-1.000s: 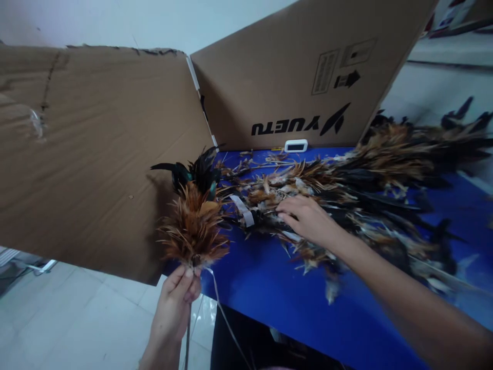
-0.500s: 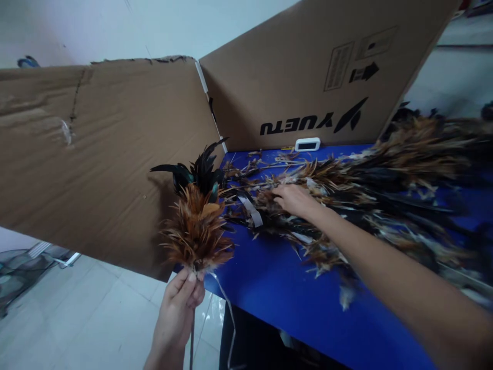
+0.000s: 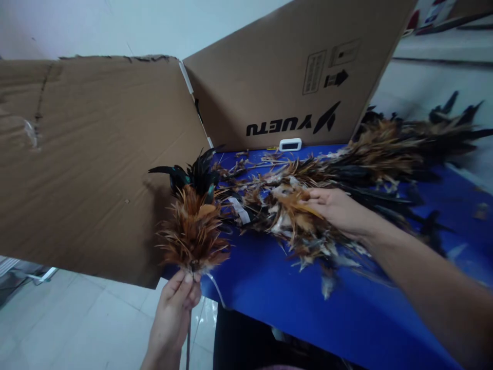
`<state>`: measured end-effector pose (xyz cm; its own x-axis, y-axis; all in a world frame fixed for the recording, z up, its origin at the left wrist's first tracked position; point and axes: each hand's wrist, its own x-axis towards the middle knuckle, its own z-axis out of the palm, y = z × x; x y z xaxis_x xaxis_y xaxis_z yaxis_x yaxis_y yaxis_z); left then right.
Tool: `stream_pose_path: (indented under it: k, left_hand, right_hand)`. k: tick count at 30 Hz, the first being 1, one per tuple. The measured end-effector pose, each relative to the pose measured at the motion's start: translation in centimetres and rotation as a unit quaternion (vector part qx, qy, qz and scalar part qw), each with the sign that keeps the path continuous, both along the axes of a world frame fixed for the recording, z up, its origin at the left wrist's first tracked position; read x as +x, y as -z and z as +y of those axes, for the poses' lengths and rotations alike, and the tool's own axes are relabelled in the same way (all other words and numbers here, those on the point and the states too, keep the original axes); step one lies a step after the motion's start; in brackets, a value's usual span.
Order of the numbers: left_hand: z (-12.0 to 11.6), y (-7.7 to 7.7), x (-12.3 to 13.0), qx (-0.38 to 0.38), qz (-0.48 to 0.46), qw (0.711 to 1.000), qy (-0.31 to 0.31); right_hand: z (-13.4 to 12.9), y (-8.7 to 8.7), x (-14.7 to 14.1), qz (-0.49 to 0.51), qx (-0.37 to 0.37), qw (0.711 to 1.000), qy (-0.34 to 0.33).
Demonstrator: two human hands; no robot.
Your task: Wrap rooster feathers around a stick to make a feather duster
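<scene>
My left hand (image 3: 180, 295) pinches the base of a feather duster (image 3: 194, 221), held upright at the table's front left edge. Its lower feathers are rusty brown, with dark greenish-black plumes on top. A thin stick (image 3: 188, 339) runs down below the hand, and a pale strip (image 3: 217, 290) trails from the base to the right. My right hand (image 3: 337, 210) reaches over the feather pile, its fingers closed on golden-brown feathers (image 3: 302, 208). Just how many it grips is hidden. Loose brown, black and whitish feathers (image 3: 319, 246) lie around and under it.
Two cardboard panels (image 3: 92, 154) wall the blue table (image 3: 265, 277) at the left and back. Against the back panel stands a small white device (image 3: 290, 145). Larger brown and black feather bunches (image 3: 389, 149) lie at the right. A white strip (image 3: 239, 210) rests among the feathers.
My right hand has moved to the right across the pile, and golden-brown feathers now show at its fingertips. My left hand keeps hold of the feather duster. The view has shifted slightly right.
</scene>
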<state>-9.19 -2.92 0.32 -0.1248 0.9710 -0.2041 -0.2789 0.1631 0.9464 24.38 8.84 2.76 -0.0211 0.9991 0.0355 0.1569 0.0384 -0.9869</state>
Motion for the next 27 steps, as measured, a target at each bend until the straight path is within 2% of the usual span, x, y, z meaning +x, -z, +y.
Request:
stream_pose_path:
  k: [2,3,5,7,9,10,12,13,15,17,22,24,27]
  left_hand:
    - [0.1,0.0,0.4,-0.008,-0.003,1.0,0.001]
    - [0.2,0.0,0.6,-0.012,-0.006,1.0,0.001]
    - [0.3,0.1,1.1,-0.019,-0.014,1.0,0.001]
    - [0.5,0.1,1.5,-0.021,-0.019,1.0,0.003]
    - [0.5,0.1,1.7,-0.024,-0.021,0.999,0.007]
    - [0.6,0.1,1.8,-0.027,-0.02,0.999,0.008]
    - [0.6,0.1,2.0,-0.033,-0.021,0.999,0.009]
    - [0.6,0.1,2.1,-0.035,-0.022,0.999,0.009]
    - [0.5,0.1,2.2,-0.037,-0.024,0.999,0.009]
    - [0.4,0.1,2.4,-0.037,-0.021,0.999,0.01]
    - [0.1,0.0,2.7,-0.033,-0.019,0.999,0.023]
    - [0.1,0.0,2.8,-0.033,-0.021,0.999,0.028]
    - [0.3,0.2,3.1,-0.037,-0.023,0.998,0.036]
  right_hand:
    - [-0.8,0.7,0.2,-0.013,-0.057,0.997,-0.046]
    - [-1.1,1.0,0.4,-0.052,-0.076,0.993,-0.069]
    - [-1.5,1.6,1.0,-0.176,-0.052,0.982,-0.046]
    - [-2.1,1.7,1.5,-0.299,0.036,0.953,0.035]
    - [-2.8,1.6,1.6,-0.358,0.153,0.915,0.103]
    - [-3.3,1.6,1.4,-0.367,0.209,0.9,0.11]
    - [-4.2,1.6,0.6,-0.378,0.286,0.878,0.066]
    - [-4.6,1.7,0.0,-0.391,0.301,0.87,0.026]
    - [-5.1,2.2,-1.2,-0.436,0.297,0.848,-0.053]
    - [-5.0,2.9,-2.1,-0.488,0.286,0.819,-0.098]
    - [-2.7,3.9,-2.8,-0.59,0.31,0.738,-0.106]
    - [-1.5,4.2,-2.8,-0.608,0.305,0.724,-0.119]
    - [-0.4,4.7,-2.5,-0.614,0.296,0.719,-0.132]
